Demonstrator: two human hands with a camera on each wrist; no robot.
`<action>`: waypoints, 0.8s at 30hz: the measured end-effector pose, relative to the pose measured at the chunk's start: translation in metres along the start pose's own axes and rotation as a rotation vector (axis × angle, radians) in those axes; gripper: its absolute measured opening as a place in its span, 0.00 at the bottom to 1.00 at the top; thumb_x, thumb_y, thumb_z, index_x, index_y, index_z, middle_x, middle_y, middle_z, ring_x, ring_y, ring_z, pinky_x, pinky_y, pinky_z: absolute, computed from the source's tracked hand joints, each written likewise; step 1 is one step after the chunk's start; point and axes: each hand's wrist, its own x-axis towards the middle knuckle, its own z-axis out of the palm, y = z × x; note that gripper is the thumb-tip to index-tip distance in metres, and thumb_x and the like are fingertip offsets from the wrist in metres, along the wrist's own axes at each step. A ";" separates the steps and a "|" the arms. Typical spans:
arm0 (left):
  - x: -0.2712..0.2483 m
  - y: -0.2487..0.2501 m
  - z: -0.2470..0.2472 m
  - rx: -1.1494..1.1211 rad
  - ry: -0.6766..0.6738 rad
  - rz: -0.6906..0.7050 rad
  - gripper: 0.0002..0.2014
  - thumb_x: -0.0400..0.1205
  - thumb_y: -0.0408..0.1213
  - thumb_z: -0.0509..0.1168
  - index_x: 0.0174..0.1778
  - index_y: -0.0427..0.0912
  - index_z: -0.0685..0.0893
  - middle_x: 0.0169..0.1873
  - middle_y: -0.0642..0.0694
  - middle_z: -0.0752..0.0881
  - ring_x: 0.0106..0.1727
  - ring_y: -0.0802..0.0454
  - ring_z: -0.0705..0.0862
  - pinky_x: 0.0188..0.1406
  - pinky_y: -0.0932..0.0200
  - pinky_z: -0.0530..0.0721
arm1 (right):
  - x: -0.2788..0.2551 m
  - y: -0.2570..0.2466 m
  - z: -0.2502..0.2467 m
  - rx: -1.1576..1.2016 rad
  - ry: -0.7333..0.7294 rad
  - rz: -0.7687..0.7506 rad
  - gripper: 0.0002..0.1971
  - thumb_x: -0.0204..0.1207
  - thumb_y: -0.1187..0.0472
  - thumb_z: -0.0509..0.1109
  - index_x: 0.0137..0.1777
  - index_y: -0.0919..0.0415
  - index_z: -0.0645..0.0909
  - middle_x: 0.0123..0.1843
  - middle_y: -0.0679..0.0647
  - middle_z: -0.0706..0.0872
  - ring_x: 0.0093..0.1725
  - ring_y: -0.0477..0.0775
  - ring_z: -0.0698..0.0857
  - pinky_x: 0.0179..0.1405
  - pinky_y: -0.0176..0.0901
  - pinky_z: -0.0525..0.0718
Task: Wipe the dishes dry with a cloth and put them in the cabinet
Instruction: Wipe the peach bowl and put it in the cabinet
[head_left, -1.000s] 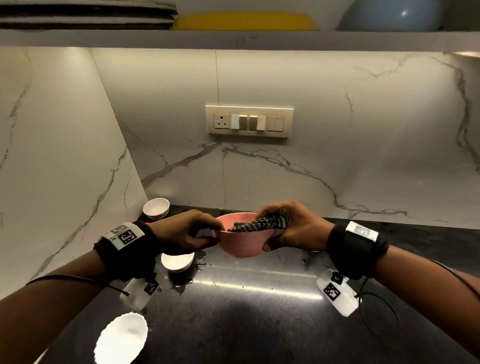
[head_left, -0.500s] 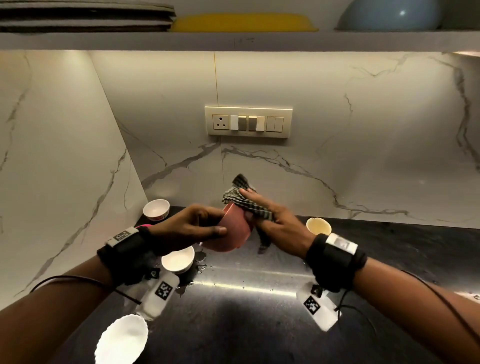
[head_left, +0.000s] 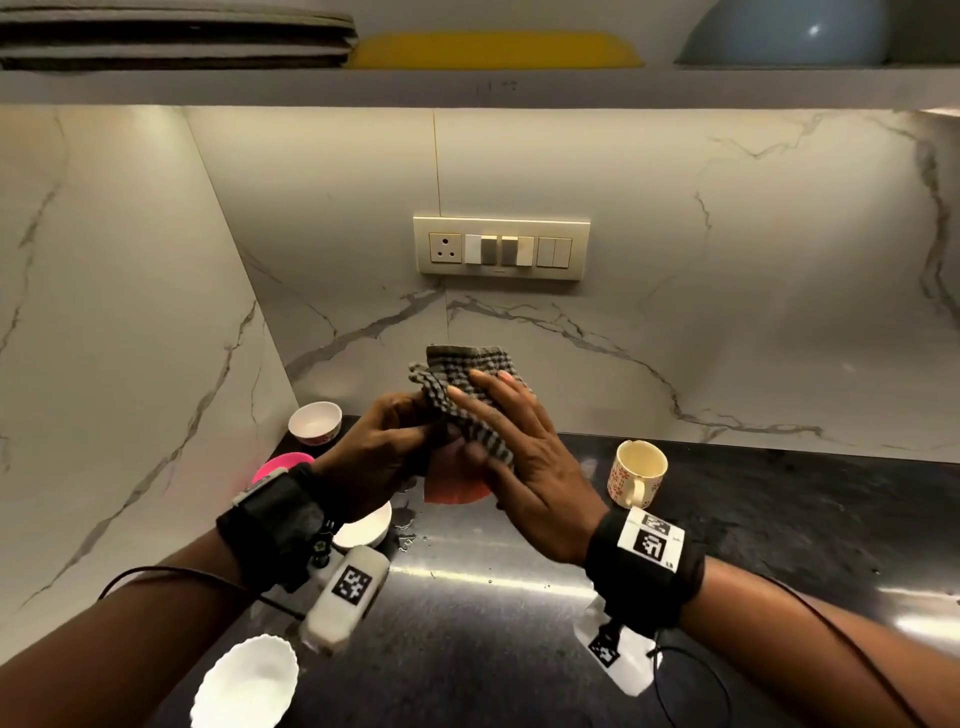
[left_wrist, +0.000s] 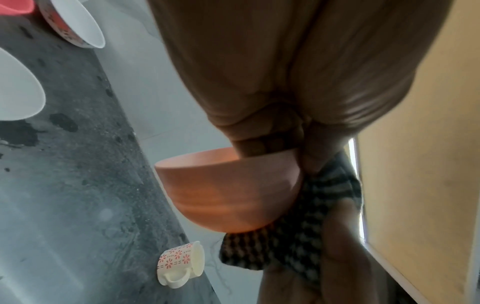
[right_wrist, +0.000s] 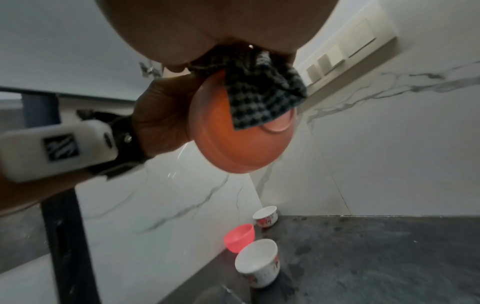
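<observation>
Now L hand (head_left: 382, 452) grips bowl (left_wrist: 228, 191); R hand (head_left: 530, 467) flat, presses cloth (head_left: 467, 374) on it.

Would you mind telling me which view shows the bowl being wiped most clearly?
The left wrist view: the bowl shows its rim and side wall. The right wrist view shows its underside, partly under the cloth; the head view shows only a sliver below the cloth.

Between left hand (head_left: 375, 457), right hand (head_left: 530, 467): bowl (head_left: 453, 491); cloth (head_left: 467, 376) on bowl; mug (head_left: 638, 473) rightward.
</observation>
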 end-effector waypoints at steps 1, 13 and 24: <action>0.001 0.002 0.001 0.007 -0.001 -0.001 0.14 0.87 0.26 0.64 0.68 0.30 0.86 0.64 0.28 0.88 0.64 0.34 0.89 0.60 0.43 0.89 | 0.005 0.002 -0.002 0.059 0.007 0.031 0.25 0.92 0.42 0.56 0.89 0.31 0.63 0.92 0.33 0.57 0.93 0.44 0.49 0.92 0.61 0.56; 0.003 0.008 0.013 0.063 -0.037 0.070 0.18 0.87 0.22 0.63 0.73 0.27 0.84 0.67 0.27 0.88 0.68 0.30 0.88 0.65 0.41 0.88 | 0.033 0.014 -0.012 1.294 0.045 0.869 0.36 0.91 0.32 0.47 0.79 0.57 0.81 0.67 0.65 0.91 0.56 0.62 0.93 0.49 0.55 0.93; 0.015 -0.013 0.016 0.386 0.039 0.177 0.10 0.88 0.21 0.65 0.63 0.26 0.88 0.58 0.35 0.93 0.61 0.40 0.92 0.64 0.48 0.89 | 0.008 0.000 0.019 1.739 -0.040 0.901 0.33 0.91 0.40 0.54 0.79 0.66 0.82 0.80 0.73 0.79 0.81 0.74 0.77 0.89 0.71 0.62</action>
